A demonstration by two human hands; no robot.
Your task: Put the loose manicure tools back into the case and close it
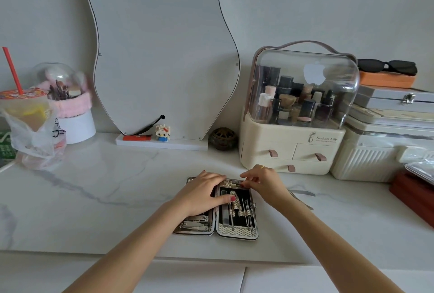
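The case lies open, mostly filled. The left hand rests flat on it; the right hand pinches a tool into place. Two tools wait on the tabletop

We are at a home dressing table: a wavy mirror stands on the marble worktop beside a cosmetics organiser and makeup brushes.

"Serious Life" on cosmetics organizer
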